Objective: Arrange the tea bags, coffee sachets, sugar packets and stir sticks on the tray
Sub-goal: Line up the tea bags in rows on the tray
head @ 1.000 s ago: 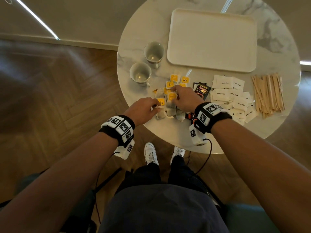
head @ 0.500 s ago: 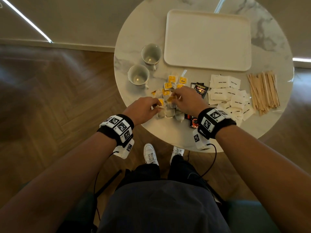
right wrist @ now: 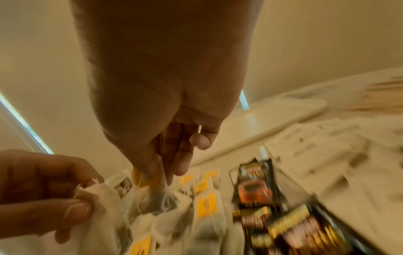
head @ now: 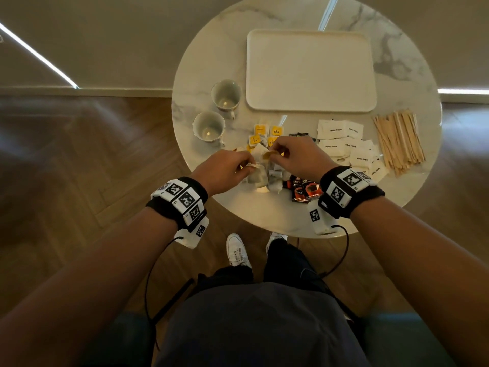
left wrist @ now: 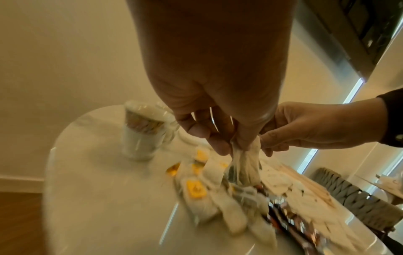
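The tea bags (head: 262, 165) lie in a loose heap at the near edge of the round marble table (head: 412, 62), and I have both hands in that heap. My left hand (head: 225, 172) pinches the gathered top of one bag between thumb and fingertips; the left wrist view shows the paper bunched there. My right hand (head: 296, 157) pinches another bag together with a yellow tag (head: 268, 154), its string running down into the pile. The strings look tangled, so I judge this step to be separating bags before carrying them over.

To do it well I would draw the two bags apart slowly and low over the table, letting the strings slide free and not jerking them, since the thin paper could tear or drag neighbours off the edge.

The cream tray (head: 309, 70) sits beyond the heap with nothing on it. Coffee sachets (head: 304, 189) lie just beside my right wrist, sugar packets (head: 341, 144) further right, then the wooden stir sticks (head: 399, 141). Two cups (head: 209, 127) stand left of the tray.
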A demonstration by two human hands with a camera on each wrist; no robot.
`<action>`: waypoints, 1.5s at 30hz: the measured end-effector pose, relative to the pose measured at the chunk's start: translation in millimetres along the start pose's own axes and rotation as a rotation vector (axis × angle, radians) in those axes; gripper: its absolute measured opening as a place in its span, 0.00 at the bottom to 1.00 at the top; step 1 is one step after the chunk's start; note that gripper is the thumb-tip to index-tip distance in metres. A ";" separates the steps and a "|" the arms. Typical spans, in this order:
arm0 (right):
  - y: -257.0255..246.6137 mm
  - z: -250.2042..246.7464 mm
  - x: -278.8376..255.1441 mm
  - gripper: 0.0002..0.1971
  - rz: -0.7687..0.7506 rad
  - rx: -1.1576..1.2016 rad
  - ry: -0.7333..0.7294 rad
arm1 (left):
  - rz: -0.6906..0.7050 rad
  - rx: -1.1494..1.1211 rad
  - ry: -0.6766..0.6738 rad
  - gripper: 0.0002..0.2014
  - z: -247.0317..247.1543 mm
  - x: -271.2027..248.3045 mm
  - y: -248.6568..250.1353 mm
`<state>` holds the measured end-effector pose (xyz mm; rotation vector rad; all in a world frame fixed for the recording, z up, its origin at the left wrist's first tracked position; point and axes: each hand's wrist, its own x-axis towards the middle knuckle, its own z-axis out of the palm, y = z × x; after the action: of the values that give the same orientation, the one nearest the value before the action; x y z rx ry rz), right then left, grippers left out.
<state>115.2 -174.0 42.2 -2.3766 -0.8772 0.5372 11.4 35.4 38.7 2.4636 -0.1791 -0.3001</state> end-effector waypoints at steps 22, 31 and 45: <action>79.8 -146.9 174.3 0.08 -0.042 -0.081 0.060 | -0.285 0.150 0.149 0.10 -115.0 218.4 15.2; 102.6 -135.6 240.4 0.07 -0.003 -0.077 -0.002 | -0.356 0.193 0.004 0.12 -120.8 287.9 -36.2; 118.6 -108.9 321.5 0.05 0.067 -0.077 -0.040 | -0.402 0.173 -0.020 0.09 -127.8 354.2 -92.0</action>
<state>455.8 -68.0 -2.5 -2.4801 -0.8517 0.5888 391.1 111.2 19.6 2.6570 0.2985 -0.4974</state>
